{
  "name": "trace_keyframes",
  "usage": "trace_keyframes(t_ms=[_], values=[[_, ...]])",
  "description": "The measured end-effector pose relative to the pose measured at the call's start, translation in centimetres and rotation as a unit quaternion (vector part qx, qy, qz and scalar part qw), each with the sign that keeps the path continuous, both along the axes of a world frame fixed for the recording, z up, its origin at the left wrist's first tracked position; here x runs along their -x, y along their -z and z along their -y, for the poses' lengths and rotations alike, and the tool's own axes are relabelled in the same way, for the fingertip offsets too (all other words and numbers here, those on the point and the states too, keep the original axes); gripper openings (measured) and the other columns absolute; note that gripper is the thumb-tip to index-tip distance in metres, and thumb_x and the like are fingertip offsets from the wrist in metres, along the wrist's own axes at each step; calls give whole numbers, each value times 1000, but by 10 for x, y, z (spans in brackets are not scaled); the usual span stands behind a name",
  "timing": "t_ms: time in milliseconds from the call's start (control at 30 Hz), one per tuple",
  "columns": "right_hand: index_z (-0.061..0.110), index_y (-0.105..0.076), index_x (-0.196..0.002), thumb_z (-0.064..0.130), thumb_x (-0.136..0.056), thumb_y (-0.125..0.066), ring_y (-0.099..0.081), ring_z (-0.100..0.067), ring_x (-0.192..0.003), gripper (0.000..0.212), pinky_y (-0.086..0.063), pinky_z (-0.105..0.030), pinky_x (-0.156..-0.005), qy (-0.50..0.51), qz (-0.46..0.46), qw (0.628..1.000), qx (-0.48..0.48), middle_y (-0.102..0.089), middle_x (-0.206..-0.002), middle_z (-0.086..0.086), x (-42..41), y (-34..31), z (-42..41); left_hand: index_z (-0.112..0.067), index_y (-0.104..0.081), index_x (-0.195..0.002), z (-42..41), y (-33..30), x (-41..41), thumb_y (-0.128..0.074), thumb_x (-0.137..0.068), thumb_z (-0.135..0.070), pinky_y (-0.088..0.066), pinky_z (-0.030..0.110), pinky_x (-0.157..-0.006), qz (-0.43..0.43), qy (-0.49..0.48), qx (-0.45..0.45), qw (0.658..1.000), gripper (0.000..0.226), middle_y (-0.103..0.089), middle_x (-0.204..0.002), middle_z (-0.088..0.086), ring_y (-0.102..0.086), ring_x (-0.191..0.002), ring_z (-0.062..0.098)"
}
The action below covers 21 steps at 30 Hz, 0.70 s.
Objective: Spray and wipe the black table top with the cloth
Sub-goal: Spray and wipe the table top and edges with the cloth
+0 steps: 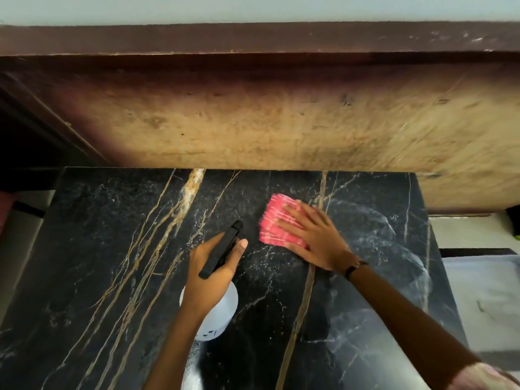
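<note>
The black marble table top (98, 249) with gold veins fills the lower view. My left hand (209, 274) grips a spray bottle (219, 313) with a white body and a black trigger head, its nozzle pointing toward the far edge. My right hand (315, 237) lies flat with fingers spread on a folded pink cloth (274, 220), pressing it onto the table near the far middle. The cloth looks blurred by motion. Wet smears shine on the table to the right of the cloth.
A worn brown wooden panel (267, 119) rises right behind the table's far edge. A pale floor shows past the table's left side (19, 249) and right side (478, 291). A dark band circles my right wrist (354, 267).
</note>
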State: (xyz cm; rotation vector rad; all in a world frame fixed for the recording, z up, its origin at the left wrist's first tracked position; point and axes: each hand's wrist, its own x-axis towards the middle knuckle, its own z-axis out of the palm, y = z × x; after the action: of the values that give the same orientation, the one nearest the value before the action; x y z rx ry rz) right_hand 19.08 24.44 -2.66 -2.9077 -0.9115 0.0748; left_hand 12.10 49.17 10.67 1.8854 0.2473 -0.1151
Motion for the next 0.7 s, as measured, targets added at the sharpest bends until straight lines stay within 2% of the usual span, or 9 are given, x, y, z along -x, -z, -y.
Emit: trace_keyframes(t_ms=[67, 133, 167, 300, 400, 500, 600, 633, 700], values=[[39, -18, -147, 64, -94, -20, -11, -26, -145, 58, -13, -57, -116, 46, -7, 999, -6, -17, -157, -1, 4, -1, 40, 6, -60, -74, -2, -2, 0, -63, -86, -20, -33, 18, -42, 6, 11, 2, 1000, 29, -43, -39, 0, -35, -35, 5], [37, -16, -147, 68, -92, -12, -13, -29, -145, 63, -20, -62, -112, 138, -29, 990, -9, -16, -157, -2, -7, -1, 71, 6, -59, -73, -6, -3, -1, -63, -87, -20, -31, 15, -41, 8, 22, 5, 1000, 30, -42, -39, -2, -35, -34, 5], [36, -16, -147, 71, -90, -8, -14, -31, -145, 67, -19, -62, -112, 187, -40, 982, -7, -15, -157, -2, -17, -2, 79, 6, -59, -72, -7, -3, -1, -63, -87, -20, -31, 14, -41, 10, 27, 5, 1000, 30, -42, -39, -3, -35, -35, 5], [40, -15, -148, 75, -77, -6, 1, -36, -145, 79, 2, -62, -111, 307, -75, 948, -23, -5, -159, 5, -63, -8, 45, 4, -59, -73, -9, -1, -1, -63, -86, -23, -34, 16, -45, 21, 41, 2, 999, 30, -41, -47, -2, -37, -42, 6], [40, -17, -148, 73, -77, -5, 4, -35, -145, 79, 5, -63, -109, 274, -85, 957, -36, -2, -160, 3, -62, -11, 3, 2, -60, -72, -6, 0, -1, -64, -87, -22, -35, 16, -49, 35, 54, -14, 998, 28, -43, -51, 10, -39, -46, 12], [41, -20, -147, 69, -87, -12, -3, -35, -146, 66, -6, -65, -112, 173, -61, 983, -12, -8, -159, 2, -24, -5, -5, 1, -61, -72, 1, 0, -2, -65, -86, -21, -37, 18, -48, 50, 58, -30, 997, 26, -51, -56, 20, -43, -48, 21], [42, -20, -147, 65, -93, -19, -11, -31, -146, 58, -13, -56, -114, 101, -29, 994, 11, -15, -158, 3, 15, -1, 32, 0, -59, -68, 10, 0, 0, -65, -86, -21, -38, 27, -49, 47, 63, -31, 996, 27, -50, -54, 11, -43, -47, 21], [43, -17, -147, 66, -93, -17, -10, -30, -146, 58, -12, -55, -115, 96, -27, 995, 14, -15, -158, 3, 24, -1, 53, -2, -57, -66, 14, -1, 1, -64, -87, -20, -36, 23, -48, 40, 71, -26, 996, 28, -48, -52, 5, -41, -47, 16], [44, -12, -147, 68, -92, -14, -8, -30, -146, 59, -14, -60, -114, 126, -33, 991, 9, -13, -158, 2, 34, -3, 97, -6, -56, -64, 22, -1, 4, -64, -87, -20, -35, 17, -50, 30, 80, -26, 996, 28, -46, -51, -4, -41, -48, 9]])
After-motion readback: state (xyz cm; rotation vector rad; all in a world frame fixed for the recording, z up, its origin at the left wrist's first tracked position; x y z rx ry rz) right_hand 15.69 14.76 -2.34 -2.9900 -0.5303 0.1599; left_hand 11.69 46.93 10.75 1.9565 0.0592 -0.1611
